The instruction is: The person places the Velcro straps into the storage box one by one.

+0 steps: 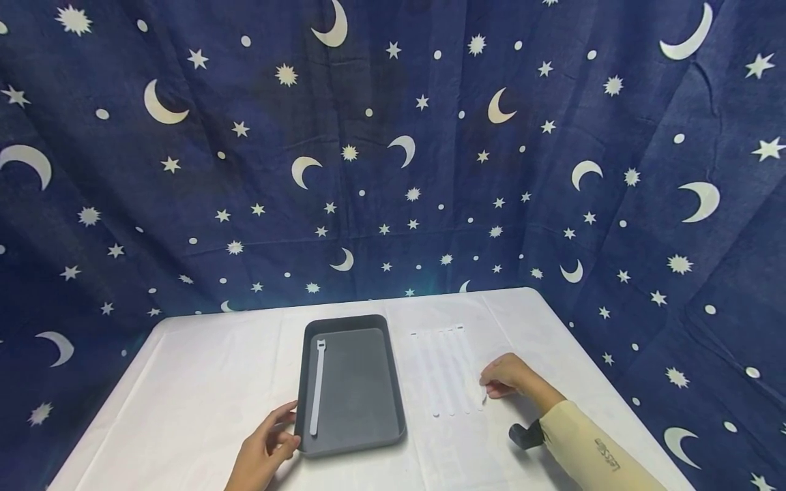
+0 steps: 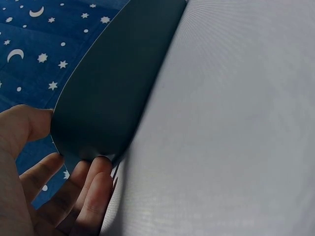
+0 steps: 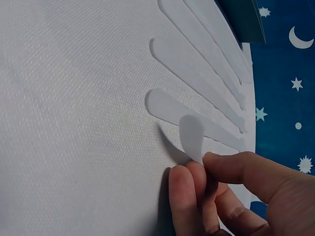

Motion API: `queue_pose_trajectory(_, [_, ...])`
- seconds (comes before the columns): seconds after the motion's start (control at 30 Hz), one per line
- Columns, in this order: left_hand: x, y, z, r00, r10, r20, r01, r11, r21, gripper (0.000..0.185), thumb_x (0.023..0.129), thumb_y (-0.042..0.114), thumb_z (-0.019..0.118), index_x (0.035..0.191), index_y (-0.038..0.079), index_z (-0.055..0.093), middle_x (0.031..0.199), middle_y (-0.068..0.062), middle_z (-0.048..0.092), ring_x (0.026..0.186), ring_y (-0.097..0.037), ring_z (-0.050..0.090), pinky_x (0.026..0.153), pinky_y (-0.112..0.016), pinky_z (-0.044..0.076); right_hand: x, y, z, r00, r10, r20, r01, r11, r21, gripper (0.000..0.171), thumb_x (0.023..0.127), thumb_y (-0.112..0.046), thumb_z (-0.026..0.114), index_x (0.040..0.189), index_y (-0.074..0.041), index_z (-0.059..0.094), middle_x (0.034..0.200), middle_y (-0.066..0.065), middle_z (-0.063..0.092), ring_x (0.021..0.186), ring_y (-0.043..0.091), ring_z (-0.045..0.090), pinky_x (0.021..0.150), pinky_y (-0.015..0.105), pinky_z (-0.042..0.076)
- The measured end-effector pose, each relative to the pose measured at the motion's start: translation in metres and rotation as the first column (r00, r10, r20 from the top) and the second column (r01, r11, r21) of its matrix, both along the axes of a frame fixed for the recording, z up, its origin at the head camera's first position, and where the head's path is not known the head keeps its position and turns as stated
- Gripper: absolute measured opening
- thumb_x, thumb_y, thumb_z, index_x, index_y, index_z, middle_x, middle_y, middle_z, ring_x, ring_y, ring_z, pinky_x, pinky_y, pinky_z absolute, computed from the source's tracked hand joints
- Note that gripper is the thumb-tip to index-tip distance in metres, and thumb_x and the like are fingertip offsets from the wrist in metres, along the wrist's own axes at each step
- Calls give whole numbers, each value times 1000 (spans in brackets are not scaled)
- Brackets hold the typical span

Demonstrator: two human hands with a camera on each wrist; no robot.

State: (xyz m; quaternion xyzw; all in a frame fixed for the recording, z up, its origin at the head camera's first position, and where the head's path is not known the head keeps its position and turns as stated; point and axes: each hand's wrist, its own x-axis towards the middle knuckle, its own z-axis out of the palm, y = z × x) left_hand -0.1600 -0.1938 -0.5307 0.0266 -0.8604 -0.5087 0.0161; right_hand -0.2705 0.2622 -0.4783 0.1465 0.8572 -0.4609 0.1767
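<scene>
My left hand (image 1: pixel 265 443) holds the near left corner of a dark grey tray (image 1: pixel 396 402). In the left wrist view the thumb (image 2: pixel 37 123) lies at the tray's rim, and the fingertips rest against its wall. One white cable strap (image 1: pixel 317 392) with a slotted head lies lengthwise along the tray's left side. Right of the tray, my right hand (image 1: pixel 506 375) pinches another white strap (image 3: pixel 192 132) between thumb and fingers. Its rounded end sticks up from the fingertips; the rest is hidden by the hand. Several more straps (image 3: pixel 182 110) lie side by side on the cloth.
A white cloth (image 1: pixel 202 395) covers the table. Behind and to the right hangs a dark blue curtain (image 1: pixel 393 170) with moons and stars. A black wrist mount (image 1: pixel 526 435) juts from the right sleeve, low over the cloth.
</scene>
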Motion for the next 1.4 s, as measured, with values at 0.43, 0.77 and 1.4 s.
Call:
queue_pose_trajectory(0.43, [2, 1, -1, 1000, 1, -8, -1, 1000, 32, 57, 89, 31, 73, 139, 13, 52, 120, -10, 64, 76, -4, 65, 63, -22, 53, -1, -2, -1, 998, -49, 46, 45, 995, 95, 8, 80, -3, 66, 78, 4, 66, 61, 4, 60, 52, 10, 61, 56, 21, 55])
queue_pose_trajectory(0.77, [1, 1, -2, 1000, 3, 23, -3, 1000, 30, 59, 89, 32, 73, 140, 13, 50, 121, -10, 64, 77, -4, 64, 65, -22, 53, -1, 2, 6, 994, -17, 105, 16, 1000, 9, 8, 81, -3, 65, 78, 4, 64, 61, 3, 58, 50, 9, 60, 58, 21, 56])
queue_pose_trajectory(1.4, [1, 1, 0, 999, -5, 43, 4, 999, 33, 60, 89, 31, 72, 141, 13, 49, 123, -12, 63, 79, -6, 65, 66, -23, 53, -5, 9, 4, 989, -20, 146, 33, 996, -88, 6, 81, 0, 65, 77, 2, 62, 61, 4, 60, 50, 7, 60, 57, 17, 54])
